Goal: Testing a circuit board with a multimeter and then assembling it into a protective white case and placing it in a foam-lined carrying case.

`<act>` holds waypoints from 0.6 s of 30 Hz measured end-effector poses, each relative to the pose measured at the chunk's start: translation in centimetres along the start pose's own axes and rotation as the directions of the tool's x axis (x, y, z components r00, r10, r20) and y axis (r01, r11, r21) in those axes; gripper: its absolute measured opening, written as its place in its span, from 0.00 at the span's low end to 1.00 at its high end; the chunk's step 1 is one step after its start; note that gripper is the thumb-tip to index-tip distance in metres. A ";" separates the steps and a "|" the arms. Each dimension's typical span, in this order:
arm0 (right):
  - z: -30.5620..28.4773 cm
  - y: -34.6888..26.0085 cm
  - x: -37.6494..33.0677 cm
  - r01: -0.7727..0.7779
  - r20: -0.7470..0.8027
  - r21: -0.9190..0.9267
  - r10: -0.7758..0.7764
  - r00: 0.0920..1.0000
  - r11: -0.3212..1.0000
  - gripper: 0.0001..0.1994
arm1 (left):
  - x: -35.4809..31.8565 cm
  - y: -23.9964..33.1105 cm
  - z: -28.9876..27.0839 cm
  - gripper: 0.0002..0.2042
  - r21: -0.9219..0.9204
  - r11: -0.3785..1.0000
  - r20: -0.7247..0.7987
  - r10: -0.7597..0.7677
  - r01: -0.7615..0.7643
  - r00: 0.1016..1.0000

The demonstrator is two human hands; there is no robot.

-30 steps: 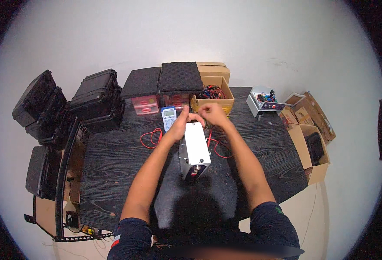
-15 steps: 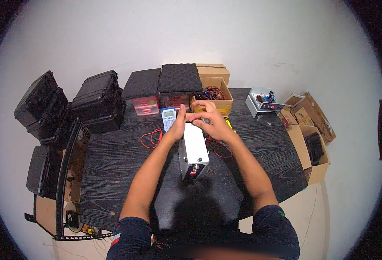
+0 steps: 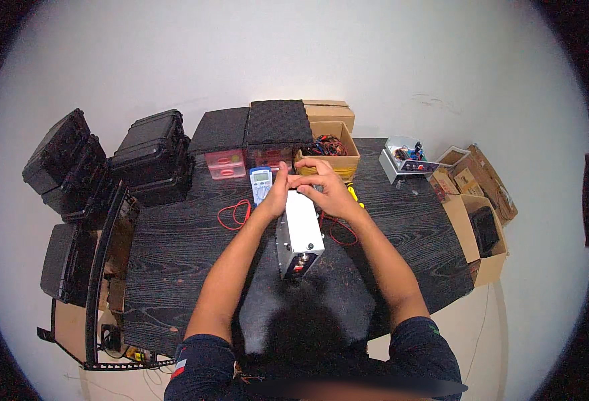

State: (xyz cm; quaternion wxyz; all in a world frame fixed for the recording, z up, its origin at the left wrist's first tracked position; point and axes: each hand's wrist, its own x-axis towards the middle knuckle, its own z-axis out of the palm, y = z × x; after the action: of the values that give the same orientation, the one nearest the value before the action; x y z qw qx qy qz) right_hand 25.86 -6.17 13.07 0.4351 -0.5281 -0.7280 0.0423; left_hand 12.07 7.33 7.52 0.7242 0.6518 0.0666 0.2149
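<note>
Item: metal box (image 3: pixel 300 230), long, silver-white, lying lengthwise on the dark worktop (image 3: pixel 174 254), its open near end showing red parts inside.

Left hand (image 3: pixel 277 194): I see the forearm stretched straight out from the lower edge, palm pressed flat against the box's far left side, fingers extended upward and unclenched; thumb side toward the box top.

Right hand (image 3: pixel 324 187): forearm angled in from the right, wrist bent, fingers (image 3: pixel 308 180) curled over the far end of the box, tips meeting the left hand's fingers there. I cannot tell whether they pinch something small or only rest on the box.

Just beyond the fingers: a blue-and-white meter (image 3: pixel 261 184). Left of the fingers: a loop of red wire (image 3: pixel 233 214). Right of the fingers, under the right wrist: more red wire (image 3: pixel 338 230) and a yellow tool (image 3: pixel 353 194). Further beyond: a cardboard box (image 3: pixel 328 146) of cables, and black foam-lined cases (image 3: pixel 251 127).
</note>
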 end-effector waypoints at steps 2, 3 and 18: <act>0.1 0.2 0.0 0.006 -0.002 -0.014 -0.006 1.000 1.000 0.12 | 0.0 -0.1 -0.1 0.51 -0.031 1.000 0.012 0.004 -0.003 1.000; 0.0 0.2 0.0 0.009 -0.002 -0.032 -0.010 1.000 0.999 0.12 | 0.0 0.0 -0.1 0.51 -0.023 1.000 0.010 0.007 -0.007 1.000; -0.4 -0.4 0.1 0.058 -0.198 -0.073 -0.072 0.978 0.996 0.12 | -0.1 -1.3 -0.9 0.31 0.055 0.992 0.024 0.110 -0.112 0.994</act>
State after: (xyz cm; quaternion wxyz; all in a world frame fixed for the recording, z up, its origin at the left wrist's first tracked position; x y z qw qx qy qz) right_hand 25.84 -6.42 13.52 0.4895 -0.5198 -0.6984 -0.0496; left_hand 11.94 8.07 6.13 0.6932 0.6768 0.0288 0.2461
